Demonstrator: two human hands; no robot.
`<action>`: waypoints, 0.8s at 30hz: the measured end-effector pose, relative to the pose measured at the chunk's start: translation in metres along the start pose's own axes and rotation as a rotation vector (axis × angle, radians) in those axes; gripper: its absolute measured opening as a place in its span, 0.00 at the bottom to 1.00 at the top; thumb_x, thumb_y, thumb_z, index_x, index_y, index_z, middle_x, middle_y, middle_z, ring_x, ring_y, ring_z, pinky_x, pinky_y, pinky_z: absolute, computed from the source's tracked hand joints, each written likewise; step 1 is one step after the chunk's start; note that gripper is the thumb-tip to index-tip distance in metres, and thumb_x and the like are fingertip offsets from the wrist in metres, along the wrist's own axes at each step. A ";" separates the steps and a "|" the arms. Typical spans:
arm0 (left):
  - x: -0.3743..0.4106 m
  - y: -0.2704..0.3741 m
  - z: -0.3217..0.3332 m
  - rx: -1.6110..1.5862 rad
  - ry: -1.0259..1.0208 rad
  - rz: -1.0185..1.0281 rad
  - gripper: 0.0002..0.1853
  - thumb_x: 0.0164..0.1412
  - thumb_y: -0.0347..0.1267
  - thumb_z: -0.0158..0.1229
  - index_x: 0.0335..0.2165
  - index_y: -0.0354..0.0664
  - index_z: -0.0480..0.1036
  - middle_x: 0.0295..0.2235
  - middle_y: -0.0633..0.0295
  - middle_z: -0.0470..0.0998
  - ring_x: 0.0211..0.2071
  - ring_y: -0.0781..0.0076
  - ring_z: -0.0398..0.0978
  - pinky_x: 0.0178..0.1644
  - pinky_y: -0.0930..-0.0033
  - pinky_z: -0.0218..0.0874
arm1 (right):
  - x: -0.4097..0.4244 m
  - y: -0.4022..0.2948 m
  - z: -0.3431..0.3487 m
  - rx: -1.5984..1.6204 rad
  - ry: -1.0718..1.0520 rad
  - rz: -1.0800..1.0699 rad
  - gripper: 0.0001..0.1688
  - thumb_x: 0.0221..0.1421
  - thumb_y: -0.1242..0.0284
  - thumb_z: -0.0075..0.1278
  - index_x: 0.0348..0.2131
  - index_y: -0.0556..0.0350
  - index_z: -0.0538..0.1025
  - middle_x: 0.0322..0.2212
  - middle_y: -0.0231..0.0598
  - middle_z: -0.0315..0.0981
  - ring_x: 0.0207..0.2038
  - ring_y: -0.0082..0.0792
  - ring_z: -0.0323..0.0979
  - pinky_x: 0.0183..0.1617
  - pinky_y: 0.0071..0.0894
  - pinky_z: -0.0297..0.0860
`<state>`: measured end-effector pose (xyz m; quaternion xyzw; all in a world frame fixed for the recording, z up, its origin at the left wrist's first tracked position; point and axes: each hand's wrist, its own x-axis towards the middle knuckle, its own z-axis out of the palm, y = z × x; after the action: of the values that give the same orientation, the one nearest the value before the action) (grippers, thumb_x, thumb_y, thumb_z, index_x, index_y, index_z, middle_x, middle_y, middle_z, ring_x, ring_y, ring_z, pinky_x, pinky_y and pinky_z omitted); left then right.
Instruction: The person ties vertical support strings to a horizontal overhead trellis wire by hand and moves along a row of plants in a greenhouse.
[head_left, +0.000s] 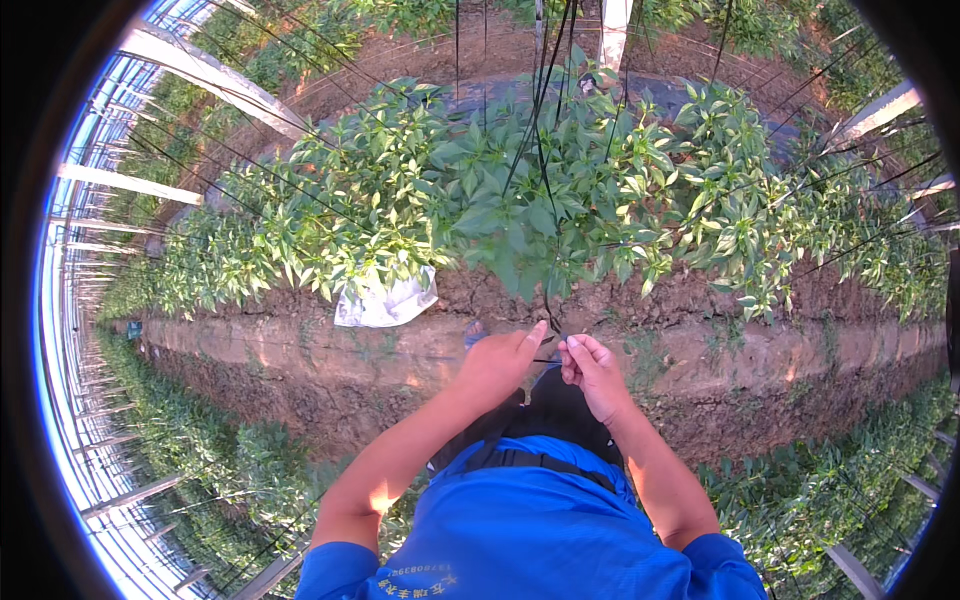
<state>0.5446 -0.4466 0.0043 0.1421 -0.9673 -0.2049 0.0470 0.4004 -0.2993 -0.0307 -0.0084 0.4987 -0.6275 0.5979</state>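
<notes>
My left hand (504, 361) has its thumb and fingers closed on a thin black cord (546, 311), in front of my waist. Close to its right, my right hand (589, 364) pinches the same dark cord between thumb and forefinger. A short dark end sticks out between the two hands. The cord runs up from the hands into leafy green pepper-like plants (517, 202), where more black cords hang down in a bundle. What the cord is fixed to among the leaves is hidden.
A white plastic sheet or bag (390, 304) lies at the foot of the plants, left of the hands. A soil path (697, 356) crosses before me. Pale posts (217, 79) stand on both sides, with slanting cords around them. More plant rows (817, 480) grow behind me.
</notes>
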 end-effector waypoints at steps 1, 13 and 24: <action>-0.002 -0.002 0.002 0.010 0.014 -0.026 0.25 0.61 0.32 0.57 0.56 0.42 0.68 0.27 0.59 0.72 0.28 0.59 0.76 0.30 0.58 0.68 | 0.000 -0.002 0.002 0.033 0.018 -0.022 0.13 0.69 0.64 0.46 0.38 0.54 0.76 0.25 0.23 0.67 0.26 0.16 0.64 0.30 0.17 0.62; 0.012 -0.003 -0.023 -0.110 0.041 0.063 0.17 0.59 0.28 0.58 0.48 0.40 0.76 0.27 0.59 0.73 0.28 0.58 0.75 0.30 0.58 0.67 | 0.004 -0.004 0.014 -0.277 -0.021 -0.052 0.13 0.70 0.67 0.44 0.36 0.56 0.76 0.26 0.26 0.70 0.29 0.17 0.66 0.34 0.20 0.65; -0.004 -0.020 -0.070 -0.568 0.213 -0.231 0.16 0.65 0.30 0.55 0.50 0.36 0.74 0.37 0.49 0.79 0.38 0.53 0.78 0.41 0.58 0.68 | 0.009 -0.019 0.061 -0.303 -0.202 -0.190 0.14 0.71 0.64 0.39 0.40 0.55 0.72 0.34 0.30 0.72 0.38 0.21 0.71 0.44 0.24 0.69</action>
<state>0.5639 -0.4895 0.0603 0.2526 -0.8386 -0.4546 0.1623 0.4209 -0.3480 0.0063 -0.2082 0.5218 -0.5950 0.5747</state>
